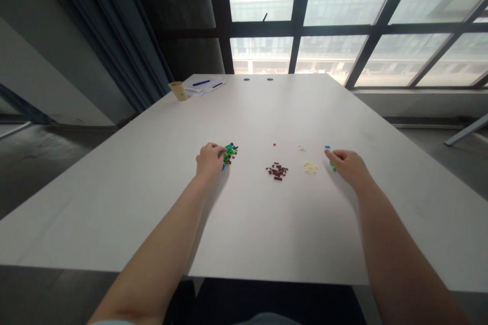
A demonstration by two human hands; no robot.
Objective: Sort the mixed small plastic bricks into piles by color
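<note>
The left hand (pixel 209 160) rests on the table (pixel 267 233) with its fingers curled in and their tips at the near-left edge of the mixed pile (pixel 230 153). That pile is a heap of tiny green, blue and dark pieces lying left of the table's middle. Whether the fingertips pinch a piece cannot be told at this size. The hand's heel seems to lie on the table, which probably steadies it for such small parts.

The right hand (pixel 348 165) lies towards the right edge, knuckles up and fingers drawn together. Its fingertips are just beside a blue piece (pixel 327 147), and a green piece (pixel 333 166) shows at its near side. It is not clear whether it grips anything.

Between the hands lie a dark brown pile (pixel 277 171) and a cream pile (pixel 310 167), near each other but apart. Each is of one colour, so the spacing appears meant to stop colours mixing. A single red piece (pixel 274 144) and a few loose cream pieces (pixel 302 148) lie just beyond them.

By the far left corner, well away from the hands, a paper cup (pixel 179 91) stands beside papers (pixel 204 85).
</note>
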